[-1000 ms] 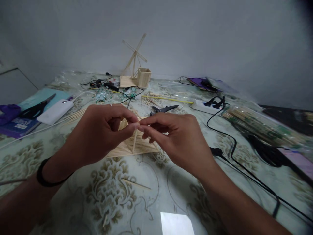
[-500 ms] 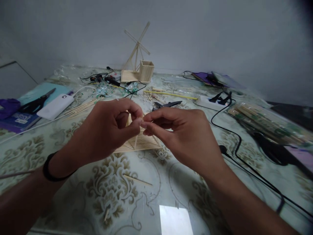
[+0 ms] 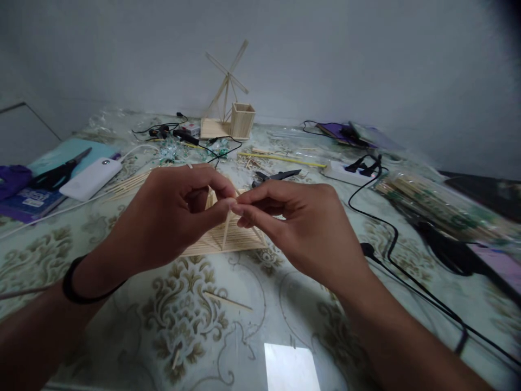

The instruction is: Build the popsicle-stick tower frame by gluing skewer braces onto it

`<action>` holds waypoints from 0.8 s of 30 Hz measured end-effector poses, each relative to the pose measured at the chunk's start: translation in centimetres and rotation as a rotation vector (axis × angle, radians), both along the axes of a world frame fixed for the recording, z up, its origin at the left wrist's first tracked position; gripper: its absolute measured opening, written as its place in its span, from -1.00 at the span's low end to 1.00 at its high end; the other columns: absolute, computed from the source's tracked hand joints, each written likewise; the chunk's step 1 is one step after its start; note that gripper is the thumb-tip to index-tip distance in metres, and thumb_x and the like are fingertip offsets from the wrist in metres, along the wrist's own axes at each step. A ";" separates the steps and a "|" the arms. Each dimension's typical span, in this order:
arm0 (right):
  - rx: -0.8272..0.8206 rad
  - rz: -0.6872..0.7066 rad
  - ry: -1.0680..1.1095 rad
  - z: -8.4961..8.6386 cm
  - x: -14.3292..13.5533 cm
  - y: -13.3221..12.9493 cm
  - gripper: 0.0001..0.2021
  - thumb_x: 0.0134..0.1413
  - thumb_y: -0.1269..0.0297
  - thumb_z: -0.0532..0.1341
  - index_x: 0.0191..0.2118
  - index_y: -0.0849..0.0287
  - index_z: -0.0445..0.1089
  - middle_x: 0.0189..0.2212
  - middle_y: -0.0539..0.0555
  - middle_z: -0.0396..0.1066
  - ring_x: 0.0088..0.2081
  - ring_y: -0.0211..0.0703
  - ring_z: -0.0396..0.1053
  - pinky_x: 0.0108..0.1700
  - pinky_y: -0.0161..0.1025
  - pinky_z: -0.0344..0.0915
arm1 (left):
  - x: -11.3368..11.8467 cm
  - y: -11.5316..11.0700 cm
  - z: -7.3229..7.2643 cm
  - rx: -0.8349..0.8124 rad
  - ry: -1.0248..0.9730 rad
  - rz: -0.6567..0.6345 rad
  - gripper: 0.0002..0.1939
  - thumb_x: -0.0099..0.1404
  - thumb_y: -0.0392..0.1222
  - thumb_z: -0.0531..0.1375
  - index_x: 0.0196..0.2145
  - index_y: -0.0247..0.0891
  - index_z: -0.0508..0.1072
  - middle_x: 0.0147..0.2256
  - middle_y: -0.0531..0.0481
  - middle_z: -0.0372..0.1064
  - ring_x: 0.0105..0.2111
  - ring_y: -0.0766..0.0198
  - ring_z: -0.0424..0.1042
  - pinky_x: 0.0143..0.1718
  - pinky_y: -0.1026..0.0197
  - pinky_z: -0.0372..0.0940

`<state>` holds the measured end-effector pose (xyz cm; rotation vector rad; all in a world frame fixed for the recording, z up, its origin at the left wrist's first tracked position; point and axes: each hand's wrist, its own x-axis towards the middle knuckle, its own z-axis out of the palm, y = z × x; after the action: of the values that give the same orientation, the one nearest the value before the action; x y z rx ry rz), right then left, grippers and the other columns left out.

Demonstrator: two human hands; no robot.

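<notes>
My left hand [image 3: 179, 214] and my right hand [image 3: 297, 222] meet fingertip to fingertip above the middle of the table. Both are closed in a pinch at the top of a bamboo stick frame [image 3: 225, 231], whose slanted legs run down to a flat base of sticks laid side by side. The fingertips hide the joint between them, and the left hand covers much of the frame's left side. A short loose stick [image 3: 228, 300] lies in front of the base. Just behind the right fingers are dark-handled pliers [image 3: 279, 175].
At the back stands a stick windmill model [image 3: 228, 81] with a square box. Scissors [image 3: 61, 171] and a white power bank [image 3: 91, 178] lie left. A power strip [image 3: 350, 172], black cables [image 3: 394, 233] and bagged sticks [image 3: 431, 203] are at right. A yellow stick [image 3: 285, 158] lies behind.
Both hands stay pinched together at the frame's top, shifting very slightly left in the picture. The whole view has moved a little; nothing has been let go.
</notes>
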<state>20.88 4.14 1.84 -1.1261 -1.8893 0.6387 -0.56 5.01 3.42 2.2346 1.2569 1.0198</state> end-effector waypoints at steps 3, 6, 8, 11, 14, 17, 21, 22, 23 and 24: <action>-0.017 0.020 0.013 0.0 0.1 0.1 -0.96 0.28 0.36 0.44 -0.22 0.11 0.69 -0.38 0.01 0.72 -0.36 -0.14 0.68 -0.27 -0.26 0.54 | -0.3 0.0 0.1 0.039 -0.011 0.015 -0.87 0.35 -0.03 0.41 -0.34 -0.03 0.73 -0.43 0.07 0.62 -0.50 0.29 0.40 -0.54 0.21 0.16; -0.036 0.043 0.040 0.1 0.2 0.1 -0.94 0.30 0.35 0.43 -0.16 0.10 0.70 -0.36 0.01 0.72 -0.35 -0.13 0.69 -0.25 -0.25 0.57 | -0.5 0.1 0.2 0.041 -0.031 0.011 -0.91 0.34 -0.11 0.43 -0.35 0.00 0.76 -0.38 0.11 0.69 -0.47 0.29 0.51 -0.51 0.25 0.26; -0.042 0.044 0.048 0.2 0.1 0.1 -0.92 0.32 0.32 0.42 -0.13 0.10 0.70 -0.36 0.01 0.72 -0.35 -0.13 0.69 -0.25 -0.25 0.58 | -0.7 0.1 0.4 0.032 -0.031 -0.001 -0.90 0.33 -0.14 0.42 -0.35 0.01 0.77 -0.39 0.12 0.70 -0.48 0.30 0.53 -0.49 0.28 0.30; -0.038 0.039 0.039 0.3 0.0 0.0 -0.92 0.34 0.28 0.42 -0.15 0.11 0.70 -0.39 0.01 0.71 -0.39 -0.14 0.68 -0.27 -0.27 0.57 | -0.7 0.2 0.5 0.022 -0.024 0.000 -0.91 0.32 -0.13 0.45 -0.35 0.04 0.79 -0.41 0.13 0.70 -0.49 0.31 0.53 -0.51 0.30 0.29; -0.005 0.024 0.039 0.3 -0.2 -0.1 -0.92 0.34 0.28 0.42 -0.16 0.11 0.71 -0.39 0.01 0.70 -0.39 -0.16 0.67 -0.28 -0.28 0.57 | -0.5 0.2 0.6 0.013 -0.040 0.038 -0.94 0.28 -0.13 0.49 -0.37 0.02 0.78 -0.44 0.13 0.68 -0.55 0.34 0.46 -0.56 0.31 0.21; 0.027 0.008 0.043 0.1 -0.3 -0.3 -0.92 0.35 0.26 0.42 -0.16 0.08 0.71 -0.34 0.02 0.72 -0.35 -0.14 0.67 -0.29 -0.26 0.57 | -0.4 0.1 0.6 -0.003 -0.095 0.048 -0.96 0.25 -0.14 0.51 -0.37 -0.02 0.77 -0.57 0.16 0.56 -0.65 0.40 0.29 -0.63 0.31 0.12; 0.046 0.015 0.048 -0.2 -0.3 -0.2 -0.90 0.37 0.24 0.41 -0.16 0.04 0.72 -0.30 0.03 0.72 -0.30 -0.10 0.68 -0.29 -0.24 0.59 | -0.6 0.0 0.8 -0.011 -0.058 0.034 -0.91 0.29 -0.14 0.49 -0.40 -0.01 0.76 -0.69 0.19 0.38 -0.70 0.41 0.22 -0.66 0.31 0.03; 0.050 0.018 0.047 -0.2 -0.3 -0.2 -0.90 0.37 0.23 0.41 -0.16 0.03 0.72 -0.30 0.03 0.72 -0.29 -0.09 0.68 -0.28 -0.23 0.59 | -0.7 0.1 0.9 -0.008 -0.030 0.038 -0.91 0.29 -0.14 0.48 -0.40 -0.02 0.76 -0.69 0.18 0.37 -0.69 0.41 0.23 -0.65 0.31 0.03; 0.056 0.019 0.045 -0.2 -0.3 -0.2 -0.90 0.37 0.23 0.41 -0.16 0.02 0.72 -0.30 0.03 0.71 -0.28 -0.09 0.68 -0.27 -0.22 0.59 | -0.8 0.1 0.9 -0.004 -0.004 0.042 -0.92 0.29 -0.14 0.48 -0.39 -0.02 0.76 -0.69 0.18 0.37 -0.69 0.41 0.23 -0.65 0.31 0.03; 0.063 0.019 0.042 -0.2 -0.3 -0.2 -0.90 0.37 0.23 0.41 -0.16 0.01 0.72 -0.29 0.03 0.71 -0.28 -0.08 0.68 -0.27 -0.22 0.59 | -0.9 0.1 0.9 0.000 0.015 0.044 -0.92 0.29 -0.13 0.48 -0.38 -0.03 0.77 -0.69 0.18 0.36 -0.70 0.41 0.22 -0.66 0.31 0.02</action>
<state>20.56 3.97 1.62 -1.0485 -1.8737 0.6049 -1.47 5.12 4.33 2.2278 1.3177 1.0209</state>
